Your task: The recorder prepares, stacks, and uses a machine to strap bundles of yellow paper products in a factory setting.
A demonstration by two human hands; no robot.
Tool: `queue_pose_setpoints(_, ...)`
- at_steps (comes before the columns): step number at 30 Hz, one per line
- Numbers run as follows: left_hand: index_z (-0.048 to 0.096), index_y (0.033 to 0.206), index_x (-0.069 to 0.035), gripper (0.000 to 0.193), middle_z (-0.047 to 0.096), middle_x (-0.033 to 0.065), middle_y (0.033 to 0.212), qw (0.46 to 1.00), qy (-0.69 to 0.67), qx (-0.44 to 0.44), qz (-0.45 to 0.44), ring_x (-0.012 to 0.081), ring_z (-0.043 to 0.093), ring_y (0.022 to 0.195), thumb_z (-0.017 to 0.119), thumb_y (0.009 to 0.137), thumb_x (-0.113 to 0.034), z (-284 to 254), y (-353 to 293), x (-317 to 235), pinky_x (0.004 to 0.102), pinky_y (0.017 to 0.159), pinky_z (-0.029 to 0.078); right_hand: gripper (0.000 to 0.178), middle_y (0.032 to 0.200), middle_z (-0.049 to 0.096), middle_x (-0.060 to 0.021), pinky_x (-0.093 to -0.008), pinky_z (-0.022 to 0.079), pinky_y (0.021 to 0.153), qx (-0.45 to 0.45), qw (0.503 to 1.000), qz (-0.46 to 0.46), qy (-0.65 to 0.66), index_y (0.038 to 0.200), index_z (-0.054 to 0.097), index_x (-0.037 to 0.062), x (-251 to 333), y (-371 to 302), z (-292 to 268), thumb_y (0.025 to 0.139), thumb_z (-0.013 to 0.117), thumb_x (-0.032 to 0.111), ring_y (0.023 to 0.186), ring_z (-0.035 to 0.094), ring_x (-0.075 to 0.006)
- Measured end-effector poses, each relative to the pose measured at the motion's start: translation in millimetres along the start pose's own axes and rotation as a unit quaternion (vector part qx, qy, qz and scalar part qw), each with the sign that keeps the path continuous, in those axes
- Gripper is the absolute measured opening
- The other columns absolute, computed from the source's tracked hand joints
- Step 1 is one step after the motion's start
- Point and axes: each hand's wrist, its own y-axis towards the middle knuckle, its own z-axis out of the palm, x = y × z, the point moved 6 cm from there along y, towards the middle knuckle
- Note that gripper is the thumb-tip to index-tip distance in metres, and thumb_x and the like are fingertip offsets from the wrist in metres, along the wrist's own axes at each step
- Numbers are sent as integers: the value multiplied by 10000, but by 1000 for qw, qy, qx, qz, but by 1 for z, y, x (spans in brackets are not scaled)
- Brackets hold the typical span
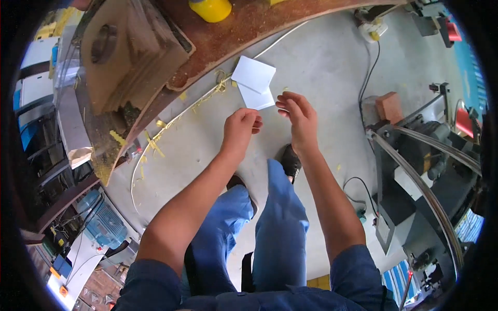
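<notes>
My left hand (241, 129) is in front of me with its fingers curled and pressed together. Whatever is in them, if anything, is hidden. Across a small gap, my right hand (302, 118) has its fingers loosely bent and apart, with nothing visible in them. Just beyond both hands are two flat white sheets, overlapping at an angle. The upper sheet (254, 72) partly covers the lower sheet (258, 99), whose near edge comes close to my left fingertips in the picture. I cannot tell whether they touch.
A brown wooden table (228, 44) curves along the far side, bearing a yellow container (211, 9). A white cable (171, 123) with yellow scraps crosses the floor. On the left is a blue motor (104, 220). A machine with metal rails (423, 189) and a brick (389, 107) stand right.
</notes>
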Motion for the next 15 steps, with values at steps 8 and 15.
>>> queue_pose_setpoints(8, 619, 1082, 17, 289, 631, 84, 1065, 999, 2, -33, -5, 200, 589, 1036, 600, 897, -205, -14, 135, 74, 369, 897, 484, 422, 1168, 653, -195, -407, 506, 894, -29, 909, -50, -414, 1244, 581, 54, -124, 130, -43, 830, 615, 125, 1049, 625, -382)
queue_pose_setpoints(15, 580, 892, -79, 139, 542, 33, 980, 988, -4, -91, -124, 183, 513, 923, 627, 841, -200, -43, 183, 155, 393, 811, 441, 627, 1405, 507, -89, -469, 395, 1051, 52, 751, -226, -618, 1362, 467, 80, -125, 201, 4, 791, 714, 156, 1286, 470, -331)
